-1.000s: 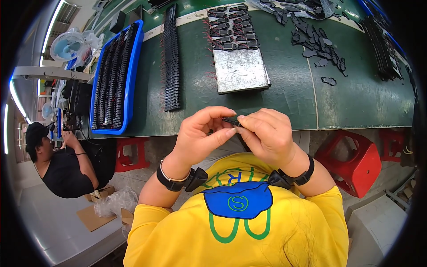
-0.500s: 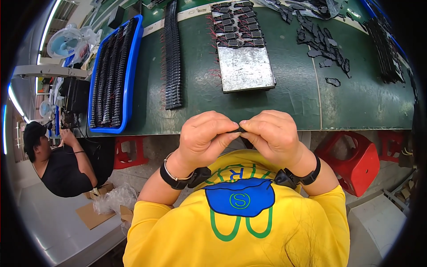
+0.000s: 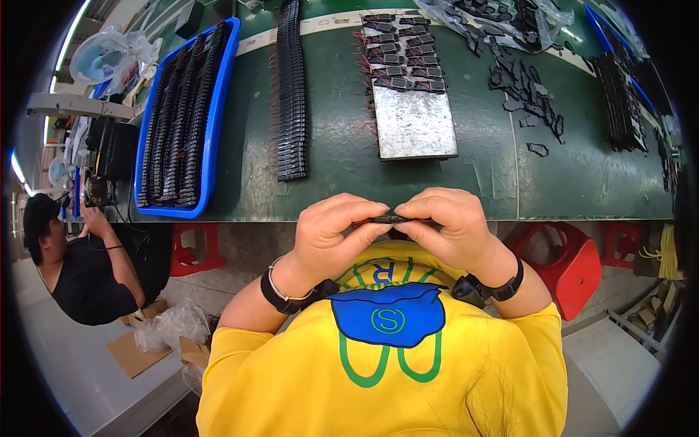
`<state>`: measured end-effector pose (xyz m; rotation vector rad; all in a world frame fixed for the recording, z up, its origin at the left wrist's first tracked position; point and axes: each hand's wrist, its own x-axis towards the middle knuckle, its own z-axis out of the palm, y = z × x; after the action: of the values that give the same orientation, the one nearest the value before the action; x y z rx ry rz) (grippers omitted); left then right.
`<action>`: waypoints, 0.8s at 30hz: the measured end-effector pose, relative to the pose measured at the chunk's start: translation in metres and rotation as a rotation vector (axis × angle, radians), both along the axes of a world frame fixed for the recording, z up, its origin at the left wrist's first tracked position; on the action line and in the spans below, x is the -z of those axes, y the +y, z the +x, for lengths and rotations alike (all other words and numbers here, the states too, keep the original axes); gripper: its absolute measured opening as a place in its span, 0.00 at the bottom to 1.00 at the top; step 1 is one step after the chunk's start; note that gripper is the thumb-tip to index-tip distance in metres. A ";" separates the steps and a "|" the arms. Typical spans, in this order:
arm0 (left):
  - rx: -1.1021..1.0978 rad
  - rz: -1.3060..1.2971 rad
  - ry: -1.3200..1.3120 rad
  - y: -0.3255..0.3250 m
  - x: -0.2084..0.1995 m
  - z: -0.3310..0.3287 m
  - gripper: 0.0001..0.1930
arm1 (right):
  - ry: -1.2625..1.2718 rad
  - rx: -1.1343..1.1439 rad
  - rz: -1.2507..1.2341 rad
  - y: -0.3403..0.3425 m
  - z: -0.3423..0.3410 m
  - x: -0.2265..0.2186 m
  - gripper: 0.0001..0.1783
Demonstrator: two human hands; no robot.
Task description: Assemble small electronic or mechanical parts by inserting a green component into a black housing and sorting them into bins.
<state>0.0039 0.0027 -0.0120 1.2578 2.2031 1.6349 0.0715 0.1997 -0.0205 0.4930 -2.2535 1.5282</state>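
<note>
So, left hand (image 3: 331, 231) and right hand (image 3: 453, 227) meet mid-view at the near edge of the green tabletop (image 3: 338, 138); between them, a slim black part (image 3: 394, 218), lying crosswise; left thumb and index clamped on its left end, right thumb and index clamped on its right end; remaining fingers curled in, mostly hidden; whether the part touches the table, can't tell.

Beyond the hands, a bare-metal block (image 3: 415, 131); its far half carries two columns of small black speaker-like modules (image 3: 393, 71), grey-faced, red wires off the left side; near half is plain metal.

Left of the block, a long row of black modules (image 3: 292, 109), packed tight, red leads also on its left; further left, a blue tray (image 3: 169, 211) with several such rows inside.

Right of the block, loose flat black pieces (image 3: 520, 80), scattered; clear plastic bag (image 3: 559, 22) at the far side; stack of black strips (image 3: 617, 102) near the right rim.

Below table level, a red stool (image 3: 575, 273) to the right; a co-worker in black (image 3: 95, 280) sits far left, hands raised; white fan (image 3: 98, 60) behind.
</note>
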 end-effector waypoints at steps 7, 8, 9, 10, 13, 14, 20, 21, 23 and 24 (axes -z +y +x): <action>0.013 -0.001 -0.064 -0.006 -0.002 -0.009 0.12 | -0.040 -0.001 0.066 -0.003 -0.003 -0.004 0.09; 0.025 -0.010 -0.068 -0.007 -0.001 -0.010 0.12 | -0.076 0.008 0.066 -0.003 -0.002 -0.005 0.09; 0.023 -0.006 -0.073 -0.008 -0.001 -0.011 0.12 | -0.110 0.019 0.066 -0.004 -0.002 -0.006 0.09; 0.032 -0.014 -0.069 -0.008 0.000 -0.012 0.12 | -0.144 0.030 0.067 -0.004 -0.002 -0.006 0.09; 0.049 -0.026 -0.062 -0.009 0.000 -0.014 0.13 | -0.158 0.034 0.076 -0.005 -0.004 -0.007 0.08; 0.044 -0.030 -0.069 -0.009 -0.001 -0.014 0.13 | -0.164 0.038 0.079 -0.006 -0.004 -0.006 0.08; 0.037 0.032 0.121 -0.008 0.002 -0.021 0.12 | -0.133 0.033 0.123 -0.009 -0.006 -0.004 0.09; 0.034 0.034 0.122 -0.009 0.001 -0.021 0.12 | -0.089 0.031 0.139 -0.010 -0.008 -0.003 0.09; 0.035 -0.004 0.158 -0.013 -0.001 -0.021 0.11 | -0.040 0.023 0.156 -0.012 -0.010 -0.001 0.10; 0.031 -0.025 0.179 -0.016 -0.002 -0.021 0.11 | -0.013 0.030 0.179 -0.014 -0.011 0.000 0.10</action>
<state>-0.0172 -0.0135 -0.0101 1.4767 2.2829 1.5329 0.0601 0.1852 -0.0206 0.4981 -2.4088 1.3256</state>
